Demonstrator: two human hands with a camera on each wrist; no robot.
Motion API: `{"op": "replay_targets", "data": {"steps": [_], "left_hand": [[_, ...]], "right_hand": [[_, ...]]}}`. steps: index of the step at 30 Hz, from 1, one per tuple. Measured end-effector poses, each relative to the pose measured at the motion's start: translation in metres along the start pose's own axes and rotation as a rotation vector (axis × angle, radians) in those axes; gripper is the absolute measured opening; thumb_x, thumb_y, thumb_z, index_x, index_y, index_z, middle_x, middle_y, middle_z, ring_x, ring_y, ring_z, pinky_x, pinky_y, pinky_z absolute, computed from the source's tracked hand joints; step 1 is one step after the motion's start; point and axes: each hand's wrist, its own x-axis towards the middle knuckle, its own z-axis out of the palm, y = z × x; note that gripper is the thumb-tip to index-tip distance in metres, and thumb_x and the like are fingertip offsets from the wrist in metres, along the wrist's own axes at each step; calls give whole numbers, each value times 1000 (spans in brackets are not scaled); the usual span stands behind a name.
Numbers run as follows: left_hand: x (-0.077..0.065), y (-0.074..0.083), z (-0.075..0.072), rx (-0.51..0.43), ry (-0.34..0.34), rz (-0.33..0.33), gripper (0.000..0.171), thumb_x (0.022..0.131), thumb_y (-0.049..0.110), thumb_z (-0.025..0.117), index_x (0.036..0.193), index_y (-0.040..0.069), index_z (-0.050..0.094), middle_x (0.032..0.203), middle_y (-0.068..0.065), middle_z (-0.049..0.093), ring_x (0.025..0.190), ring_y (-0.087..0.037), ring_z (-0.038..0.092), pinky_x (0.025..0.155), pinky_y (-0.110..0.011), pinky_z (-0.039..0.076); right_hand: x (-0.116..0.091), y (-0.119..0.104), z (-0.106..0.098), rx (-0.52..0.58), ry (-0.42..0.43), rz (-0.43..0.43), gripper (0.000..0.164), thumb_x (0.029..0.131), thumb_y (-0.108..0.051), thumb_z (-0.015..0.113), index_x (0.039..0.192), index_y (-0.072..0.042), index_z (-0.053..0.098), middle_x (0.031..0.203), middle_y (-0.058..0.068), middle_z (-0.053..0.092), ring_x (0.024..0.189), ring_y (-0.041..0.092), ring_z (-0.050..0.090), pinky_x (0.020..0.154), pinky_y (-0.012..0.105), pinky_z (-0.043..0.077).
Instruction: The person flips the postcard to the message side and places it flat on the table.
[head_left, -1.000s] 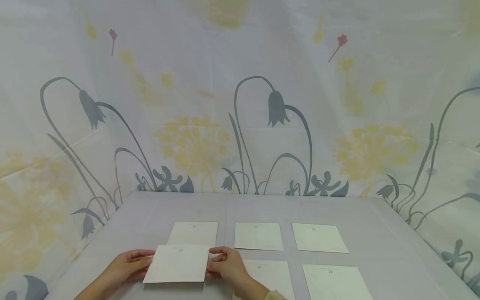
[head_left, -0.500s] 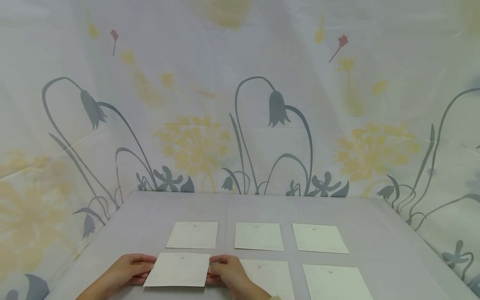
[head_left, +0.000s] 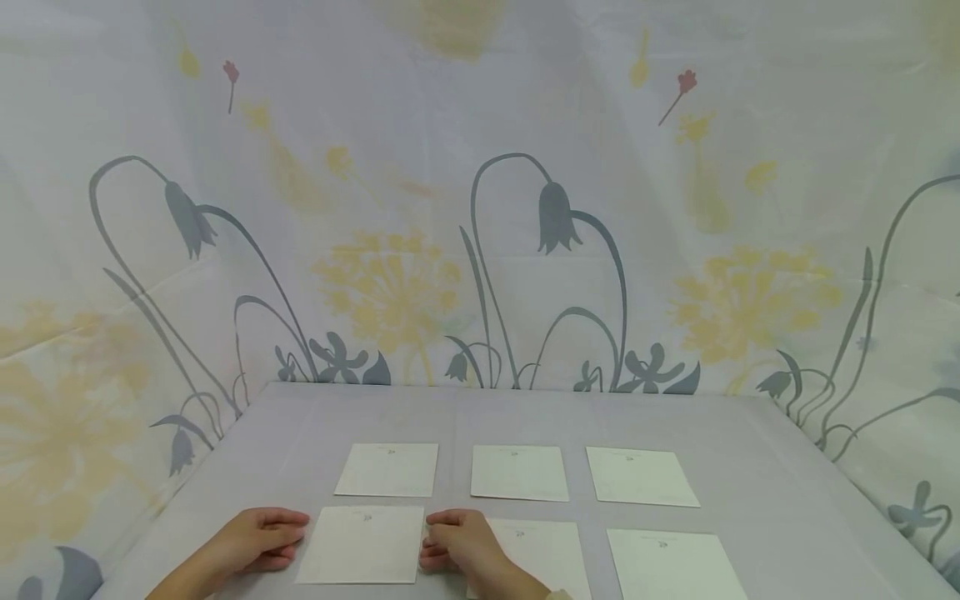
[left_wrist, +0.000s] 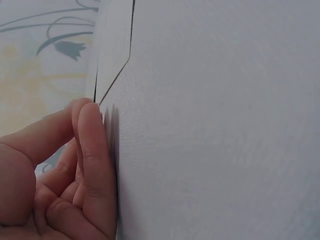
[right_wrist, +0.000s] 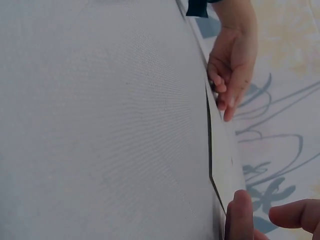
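A white rectangular card [head_left: 362, 550] with a small printed mark near its top edge lies flat at the front left of the table. Just off its left edge, my left hand [head_left: 258, 542] rests with fingers extended; the left wrist view puts the thumb and fingertips right by the corner of a card [left_wrist: 117, 40]. On the other side, my right hand [head_left: 467, 546] has its fingertips beside the card's right edge, lightly bent and holding nothing. Thumb and index finger [right_wrist: 240, 215] stand apart in the right wrist view. My right hand covers part of the neighbouring front card [head_left: 546, 550].
Behind lie three similar cards in a row: a left card [head_left: 386, 471], a middle card [head_left: 519, 473] and a right card [head_left: 642, 477]. Another card [head_left: 675, 567] is at front right. A flower-printed cloth [head_left: 420, 183] surrounds the grey-white table [head_left: 600, 417].
The card came down and toward me, from overlapping the back left card to flat on the table in front of it. Both hands have let go of its edges.
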Motion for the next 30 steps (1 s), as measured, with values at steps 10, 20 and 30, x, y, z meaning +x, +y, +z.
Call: {"op": "replay_targets", "data": {"steps": [10, 20, 30], "left_hand": [[-2, 6, 3, -38, 24, 54, 52, 88, 19, 65, 123, -14, 47, 88, -1, 62, 76, -14, 57, 69, -30, 55], [5, 27, 25, -60, -33, 127, 52, 91, 18, 62, 126, -15, 43, 91, -5, 59, 80, -16, 59, 72, -31, 55], [16, 50, 62, -95, -104, 188, 53, 89, 20, 64, 125, -14, 45, 91, -6, 61, 80, -17, 60, 73, -32, 55]], "right_hand": [[-6, -11, -12, -2, -43, -74, 29, 82, 4, 51, 108, 15, 56, 77, 10, 59, 62, 14, 63, 64, 30, 56], [-8, -21, -31, 55, -13, -81, 33, 83, 3, 53, 113, 16, 53, 79, 10, 59, 68, 15, 62, 68, 31, 56], [-15, -30, -56, 49, 4, -69, 37, 84, 2, 57, 118, 16, 51, 82, 10, 62, 72, 14, 61, 71, 30, 55]]}}
